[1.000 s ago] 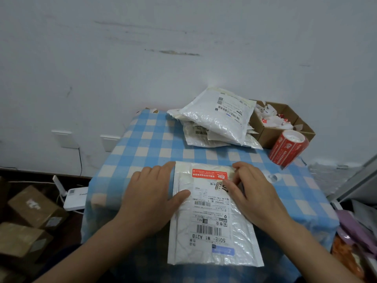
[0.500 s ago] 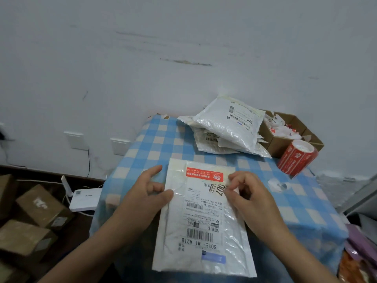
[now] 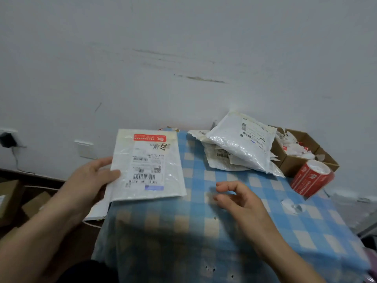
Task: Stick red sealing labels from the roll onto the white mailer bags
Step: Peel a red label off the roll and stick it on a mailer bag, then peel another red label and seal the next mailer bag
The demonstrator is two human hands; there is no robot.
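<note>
My left hand (image 3: 89, 180) grips the left edge of a white mailer bag (image 3: 149, 166), thumb on top, and holds it lifted over the table's left side. A red sealing label (image 3: 150, 137) is stuck across the bag's top, above its shipping label. My right hand (image 3: 238, 199) hovers over the checked tablecloth (image 3: 204, 221) with fingers loosely curled, holding nothing. The red label roll (image 3: 312, 180) lies on its side at the right. A pile of white mailer bags (image 3: 240, 144) sits at the back of the table.
An open cardboard box (image 3: 299, 152) with white and red paper scraps stands at the back right, behind the roll. A small backing scrap (image 3: 291, 207) lies on the cloth. Cardboard boxes (image 3: 10, 197) and a wall socket (image 3: 7, 139) are at the left, below table level.
The labelled bag has left the table: my left hand lifted it up and to the left. My right hand let go of it and drew back to the right.
</note>
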